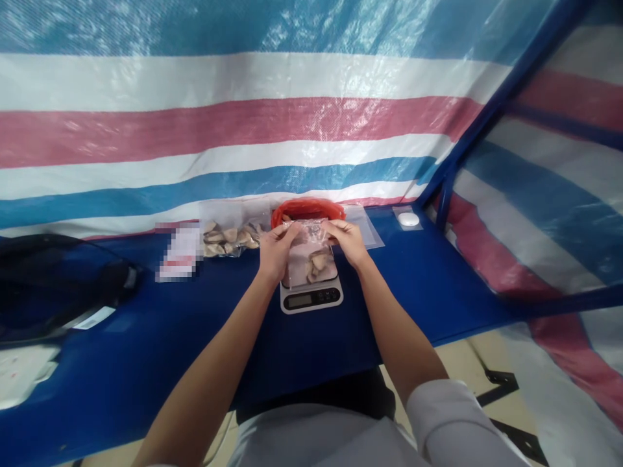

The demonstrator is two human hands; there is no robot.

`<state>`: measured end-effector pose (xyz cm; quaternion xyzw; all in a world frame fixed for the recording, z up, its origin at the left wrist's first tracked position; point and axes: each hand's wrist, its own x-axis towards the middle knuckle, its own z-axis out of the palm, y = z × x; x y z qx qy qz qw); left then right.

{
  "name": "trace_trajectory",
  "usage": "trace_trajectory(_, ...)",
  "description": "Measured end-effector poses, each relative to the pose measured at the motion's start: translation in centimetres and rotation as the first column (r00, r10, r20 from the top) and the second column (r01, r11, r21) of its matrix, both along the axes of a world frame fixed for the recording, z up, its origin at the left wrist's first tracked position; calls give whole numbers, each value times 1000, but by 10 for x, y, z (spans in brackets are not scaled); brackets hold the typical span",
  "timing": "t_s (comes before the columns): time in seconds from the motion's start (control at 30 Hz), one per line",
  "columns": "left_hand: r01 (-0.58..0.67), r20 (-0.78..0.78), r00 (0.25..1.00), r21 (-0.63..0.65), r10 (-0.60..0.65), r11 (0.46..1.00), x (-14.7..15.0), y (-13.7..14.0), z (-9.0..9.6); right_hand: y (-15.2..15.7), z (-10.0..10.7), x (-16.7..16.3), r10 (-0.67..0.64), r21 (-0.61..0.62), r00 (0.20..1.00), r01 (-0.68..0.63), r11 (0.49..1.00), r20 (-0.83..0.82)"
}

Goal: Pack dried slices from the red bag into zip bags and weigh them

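Note:
Between my two hands is a clear plastic bag point(299, 263) with a few pale brown dried slices point(317, 264) at its bottom. My left hand point(277, 251) pinches the bag's upper left edge. At the upper right edge, the fingers of my right hand point(348, 239) are closed on the same bag. Beneath it stands a white kitchen scale point(311, 299); its display looks dark and I cannot read it. Just behind the bag sits a red plastic bag point(311, 209), its mouth spread, its contents mostly hidden by my hands.
Filled clear bags of dried slices point(231, 239) lie left of my hands, beside a blurred paper point(179, 253). Flat clear bags point(367, 227) and a white round object point(409, 219) are at right. A black item point(63, 285) and a white box point(26, 373) occupy the table's left. Striped sheeting point(243, 123) hangs behind.

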<state>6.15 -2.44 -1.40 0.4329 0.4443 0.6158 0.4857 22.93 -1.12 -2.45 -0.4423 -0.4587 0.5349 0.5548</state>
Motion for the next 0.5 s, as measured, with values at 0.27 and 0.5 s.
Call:
trace_trajectory(0.27, -47, -137, 989, 39, 52, 998, -20, 1, -6, 0, -6, -1, -40, -8, 999, 40, 999, 4)
trace_trajectory(0.5, -33, -95, 995, -1, 33, 999, -27, 1, -16, 1, -9, -1, -55, -19, 998, 55, 998, -30)
